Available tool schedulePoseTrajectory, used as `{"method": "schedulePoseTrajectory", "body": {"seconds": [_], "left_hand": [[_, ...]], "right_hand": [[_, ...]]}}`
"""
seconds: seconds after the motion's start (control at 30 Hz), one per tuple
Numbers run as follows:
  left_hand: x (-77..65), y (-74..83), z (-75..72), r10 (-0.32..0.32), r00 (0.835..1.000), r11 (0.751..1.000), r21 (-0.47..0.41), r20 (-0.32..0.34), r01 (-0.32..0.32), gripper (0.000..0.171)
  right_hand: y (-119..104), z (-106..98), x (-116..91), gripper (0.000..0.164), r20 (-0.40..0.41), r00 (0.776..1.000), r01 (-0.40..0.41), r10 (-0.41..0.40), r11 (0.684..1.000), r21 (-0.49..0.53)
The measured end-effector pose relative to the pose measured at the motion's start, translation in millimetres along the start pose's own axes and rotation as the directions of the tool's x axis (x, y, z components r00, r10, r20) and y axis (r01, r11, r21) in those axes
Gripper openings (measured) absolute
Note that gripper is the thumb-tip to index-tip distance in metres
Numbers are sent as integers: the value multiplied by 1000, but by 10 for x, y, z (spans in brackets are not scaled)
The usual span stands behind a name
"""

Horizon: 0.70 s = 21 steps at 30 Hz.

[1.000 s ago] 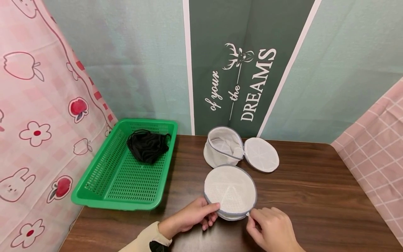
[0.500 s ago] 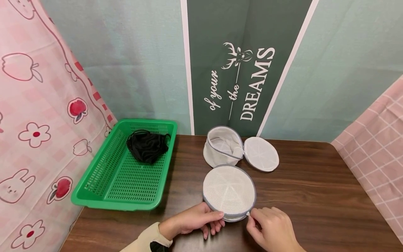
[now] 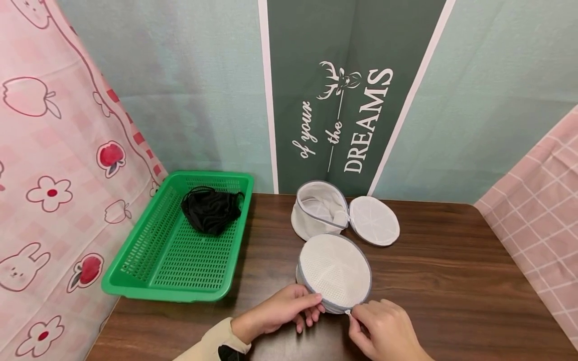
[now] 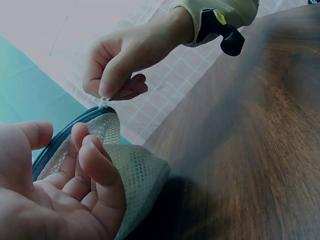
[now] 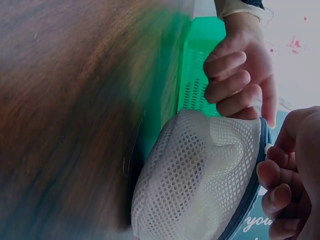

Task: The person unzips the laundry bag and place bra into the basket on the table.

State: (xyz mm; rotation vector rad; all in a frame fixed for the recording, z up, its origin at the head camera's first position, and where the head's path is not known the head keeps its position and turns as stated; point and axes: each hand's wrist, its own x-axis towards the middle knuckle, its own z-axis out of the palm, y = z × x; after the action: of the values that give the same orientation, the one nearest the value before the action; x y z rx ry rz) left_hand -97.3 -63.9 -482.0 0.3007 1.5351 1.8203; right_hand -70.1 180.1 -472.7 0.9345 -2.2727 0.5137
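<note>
A round white mesh laundry bag (image 3: 335,271) with a grey zip edge stands near the front of the table, its top tilted. My left hand (image 3: 291,308) holds its near left rim, thumb on the edge and fingers below. At the near right of the same rim, my right hand (image 3: 386,328) pinches the small white zipper pull (image 4: 103,102) between thumb and forefinger. In the right wrist view, the bag's mesh side (image 5: 185,175) shows creases. The bag's top looks closed over; its contents cannot be made out.
Behind stands a second mesh bag (image 3: 311,220), unzipped, its round lid (image 3: 375,220) folded out to the right. A green plastic basket (image 3: 228,281) on the left holds a black cloth pouch (image 3: 211,210). Curtains border the wooden table (image 3: 451,281).
My right hand has shifted slightly left along the rim with the zipper pull. The mesh bag has turned and tilted a little to the right. My left thumb has slid rightward along the edge.
</note>
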Motion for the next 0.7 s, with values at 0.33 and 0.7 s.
{"method": "schedulePoseTrajectory", "body": {"seconds": [0.33,0.7], "left_hand": [[-22,13,35,-15,999,1000,-12,29,15,49],[-14,-28,68,-13,997,1000,8,74,13,54]], "right_hand": [[-29,91,23,40,-72,995,73,-71,997,18],[-94,102,63,38,10,996,91,-92,992,87]]}}
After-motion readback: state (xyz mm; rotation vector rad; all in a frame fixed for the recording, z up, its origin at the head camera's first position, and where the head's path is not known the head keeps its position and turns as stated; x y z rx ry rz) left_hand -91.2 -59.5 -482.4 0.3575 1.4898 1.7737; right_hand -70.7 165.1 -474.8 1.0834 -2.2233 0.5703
